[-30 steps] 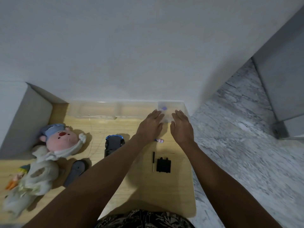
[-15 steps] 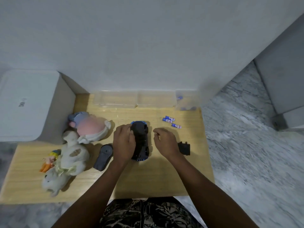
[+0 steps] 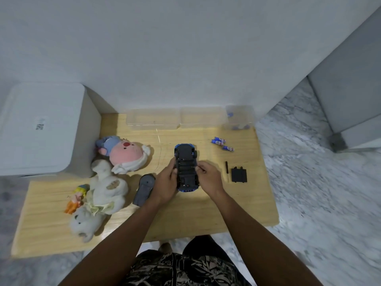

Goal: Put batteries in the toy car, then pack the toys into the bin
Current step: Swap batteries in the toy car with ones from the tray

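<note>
Car, belly-up at table centre, gripped by left hand and right hand on either flank, its cover off at 3 o'clock, batteries loose at 1 o'clock, plush toys at 9 o'clock unpacked: loading apparently not begun.

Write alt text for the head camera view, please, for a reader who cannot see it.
Two hands hold an upturned toy car on a wooden table, the left hand gripping its side and the right hand at its other side. Three batteries, a screwdriver and a black cover lie to the right; plush toys lie left.
</note>
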